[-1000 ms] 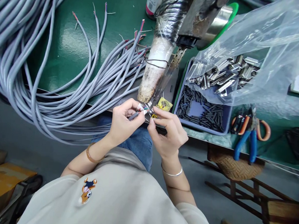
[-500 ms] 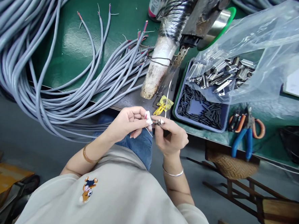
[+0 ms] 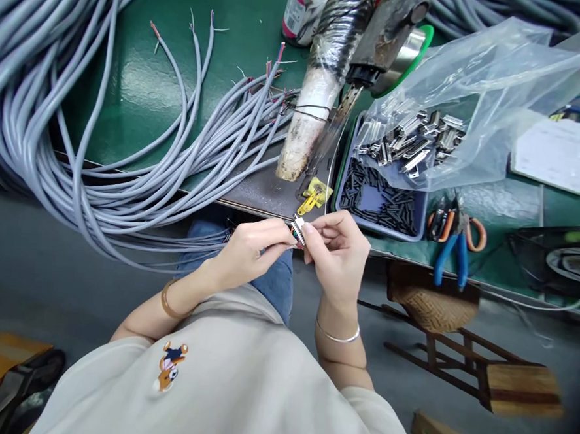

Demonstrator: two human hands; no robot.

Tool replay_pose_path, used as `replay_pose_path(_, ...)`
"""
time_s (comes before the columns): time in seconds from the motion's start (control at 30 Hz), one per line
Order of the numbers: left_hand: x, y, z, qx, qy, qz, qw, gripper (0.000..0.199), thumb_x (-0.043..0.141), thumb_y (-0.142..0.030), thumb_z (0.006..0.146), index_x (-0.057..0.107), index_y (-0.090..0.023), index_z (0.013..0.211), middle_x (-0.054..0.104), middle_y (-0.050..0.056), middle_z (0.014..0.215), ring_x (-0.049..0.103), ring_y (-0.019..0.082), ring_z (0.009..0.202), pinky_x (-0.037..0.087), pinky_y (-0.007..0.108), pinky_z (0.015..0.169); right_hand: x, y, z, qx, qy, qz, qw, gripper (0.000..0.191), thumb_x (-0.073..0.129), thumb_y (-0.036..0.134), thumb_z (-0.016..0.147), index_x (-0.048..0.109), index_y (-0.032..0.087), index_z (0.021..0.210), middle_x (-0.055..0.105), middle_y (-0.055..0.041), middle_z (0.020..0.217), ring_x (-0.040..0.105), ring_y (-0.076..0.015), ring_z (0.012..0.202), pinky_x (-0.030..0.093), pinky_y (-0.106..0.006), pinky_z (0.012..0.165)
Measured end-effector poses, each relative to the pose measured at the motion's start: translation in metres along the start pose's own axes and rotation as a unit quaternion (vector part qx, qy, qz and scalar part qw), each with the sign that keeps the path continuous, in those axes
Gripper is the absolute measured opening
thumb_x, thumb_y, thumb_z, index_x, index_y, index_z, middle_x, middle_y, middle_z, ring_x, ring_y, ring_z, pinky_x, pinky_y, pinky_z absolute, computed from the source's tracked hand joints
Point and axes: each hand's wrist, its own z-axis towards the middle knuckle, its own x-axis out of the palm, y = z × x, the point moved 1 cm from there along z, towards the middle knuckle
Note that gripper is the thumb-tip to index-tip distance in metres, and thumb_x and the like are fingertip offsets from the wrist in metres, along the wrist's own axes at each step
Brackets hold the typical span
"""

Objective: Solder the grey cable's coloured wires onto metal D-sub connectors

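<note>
Pinches a small connector [image 3: 299, 229] between thumb and fingers of the right hand [image 3: 339, 253], about midway along the near edge of the counter [image 3: 127, 69]; pinches at the coloured wires [image 3: 294, 231] beside it with the closed fingertips of the left hand [image 3: 256, 248]. Cannot tell whether over the counter or just short of its near edge. Looks, by judgement, to be setting or checking wires along the connector's row of contacts. Calls next, most likely, for a steady two-handed pinch, without straining the wires, and well clear of the soldering iron [image 3: 365, 74] slanting down from the far side.

Needs care below the white tube [image 3: 305, 123], reaching toward the near edge, and beside the yellow sponge [image 3: 318, 191], just beyond the connector. Hemmed in on the left by grey cables [image 3: 27, 83] hanging past the near edge; on the right by a blue tray [image 3: 422, 212] near that same edge, holding black sleeves [image 3: 393, 213] and partly covered by a plastic bag [image 3: 502, 125]. Moves most freely toward the lap [image 3: 276, 275], off the near edge. Farther right, must allow for pliers [image 3: 452, 259] with handles jutting past that edge.
</note>
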Motion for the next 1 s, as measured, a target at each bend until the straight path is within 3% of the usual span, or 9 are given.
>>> replay_pose_path(0.1,0.005,0.008,-0.001,-0.092,-0.061,-0.103,0.989,0.011,0.071,-0.026,0.088,0.068,-0.018,0.081,0.069,0.003,0.075,0.058,0.010,0.060,0.048,0.023,0.058,-0.003,0.003,-0.002,-0.068,-0.084,-0.077,0.991,0.013,0.069,0.030,0.094,0.065,0.021,0.085,0.060,0.0077,0.060,0.055,-0.0068,0.041,0.039,-0.019,0.040)
replay_pose_path(0.2,0.006,0.017,-0.001,-0.198,-0.098,-0.261,0.940,0.023,0.078,-0.034,0.081,0.063,-0.017,0.085,0.064,-0.002,0.068,0.045,0.004,0.042,0.033,0.019,0.040,-0.010,0.005,-0.002,-0.138,-0.186,-0.040,0.972,0.010,0.067,0.032,0.096,0.067,0.023,0.100,0.057,0.0087,0.057,0.047,-0.0057,0.037,0.032,-0.020,0.037)
replay_pose_path(0.27,0.003,0.020,0.001,-0.238,-0.101,-0.325,0.910,0.027,0.081,-0.033,0.076,0.062,-0.016,0.086,0.067,0.000,0.070,0.045,0.004,0.038,0.028,0.019,0.037,-0.013,0.005,-0.002,-0.148,-0.206,-0.004,0.967,0.014,0.063,0.030,0.099,0.063,0.025,0.112,0.062,0.0083,0.061,0.047,-0.0060,0.036,0.031,-0.020,0.036)
replay_pose_path(0.4,-0.004,0.020,0.005,-0.270,-0.098,-0.382,0.878,0.023,0.079,-0.024,0.069,0.062,-0.015,0.082,0.073,0.003,0.075,0.049,0.004,0.039,0.030,0.018,0.037,-0.014,-0.001,-0.007,-0.129,-0.178,-0.056,0.974,0.009,0.063,0.023,0.099,0.062,0.023,0.108,0.079,0.0011,0.085,0.074,-0.0124,0.059,0.055,-0.021,0.051)
replay_pose_path(0.47,-0.004,0.021,0.007,-0.274,-0.095,-0.391,0.873,0.021,0.077,-0.021,0.068,0.061,-0.015,0.080,0.074,0.003,0.075,0.049,0.004,0.038,0.030,0.018,0.037,-0.012,-0.006,-0.009,-0.145,-0.144,-0.100,0.974,0.007,0.068,0.019,0.096,0.065,0.022,0.102,0.080,0.0000,0.089,0.078,-0.0148,0.071,0.062,-0.023,0.061)
replay_pose_path(0.6,-0.002,0.023,0.008,-0.277,-0.090,-0.385,0.876,0.018,0.073,-0.018,0.066,0.060,-0.016,0.078,0.075,0.003,0.076,0.050,0.005,0.040,0.032,0.018,0.038,-0.007,-0.011,-0.006,-0.221,-0.085,-0.168,0.957,0.009,0.070,0.015,0.091,0.066,0.023,0.095,0.080,-0.0034,0.100,0.079,-0.0182,0.090,0.065,-0.030,0.074)
replay_pose_path(0.7,0.000,0.026,0.008,-0.271,-0.100,-0.376,0.881,0.014,0.070,-0.018,0.063,0.059,-0.016,0.071,0.072,0.001,0.072,0.048,0.004,0.038,0.030,0.018,0.037,-0.003,-0.009,-0.003,-0.261,-0.059,-0.193,0.944,0.013,0.070,0.012,0.090,0.064,0.024,0.091,0.081,-0.0032,0.101,0.079,-0.0183,0.089,0.065,-0.031,0.076)
replay_pose_path(1.0,-0.002,0.029,0.008,-0.245,-0.103,-0.364,0.893,0.012,0.072,-0.019,0.061,0.061,-0.015,0.066,0.063,-0.002,0.065,0.046,0.004,0.038,0.032,0.019,0.039,0.000,-0.009,-0.007,-0.331,-0.064,-0.208,0.918,0.024,0.075,0.005,0.083,0.065,0.024,0.094,0.082,-0.0023,0.102,0.080,-0.0167,0.086,0.064,-0.026,0.072)
